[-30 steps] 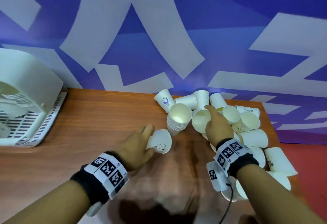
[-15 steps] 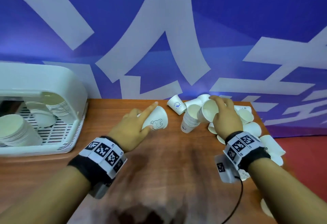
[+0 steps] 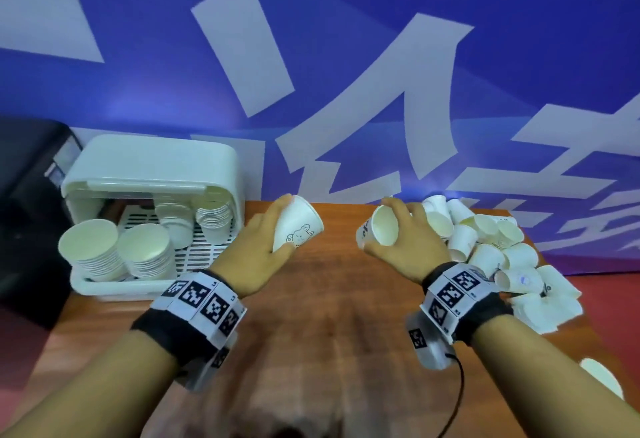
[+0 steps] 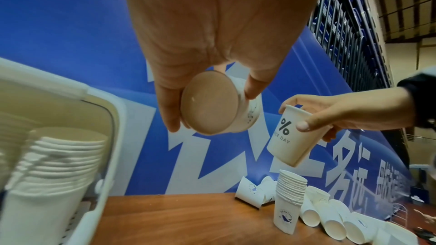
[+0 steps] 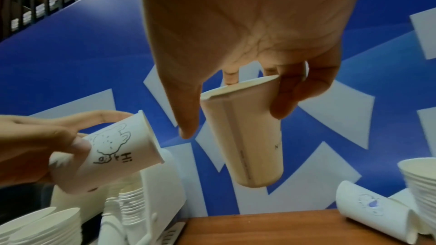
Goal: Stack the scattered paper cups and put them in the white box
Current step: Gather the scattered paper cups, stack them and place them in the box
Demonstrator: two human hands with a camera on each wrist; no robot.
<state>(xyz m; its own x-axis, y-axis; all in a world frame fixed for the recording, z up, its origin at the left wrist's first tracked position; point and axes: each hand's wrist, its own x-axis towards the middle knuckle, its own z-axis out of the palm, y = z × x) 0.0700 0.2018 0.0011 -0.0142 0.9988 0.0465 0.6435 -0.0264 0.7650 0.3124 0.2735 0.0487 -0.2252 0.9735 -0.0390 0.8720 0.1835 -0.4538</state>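
Observation:
My left hand (image 3: 263,247) grips a white paper cup with a rabbit drawing (image 3: 298,228) (image 5: 111,152), lifted above the wooden table, its mouth turned to the right. My right hand (image 3: 401,240) grips a second white cup with a percent sign (image 3: 381,235) (image 4: 292,137) by its rim, mouth tilted toward me. The two cups hang a short gap apart. The white box (image 3: 156,174) stands at the far left with its lid up and holds several stacks of cups (image 3: 117,257). A pile of scattered cups (image 3: 491,247) lies at the right, with one upright stack (image 4: 289,202) in it.
The wooden table (image 3: 329,316) runs between box and pile. A blue wall with large white characters (image 3: 311,74) stands right behind it. A dark object (image 3: 24,212) sits left of the box. One cup (image 3: 601,377) lies near the table's right front edge.
Both hands have risen off the table, each with its cup. The right hand has come away from the pile toward the left. The view has swung left, showing the whole box.

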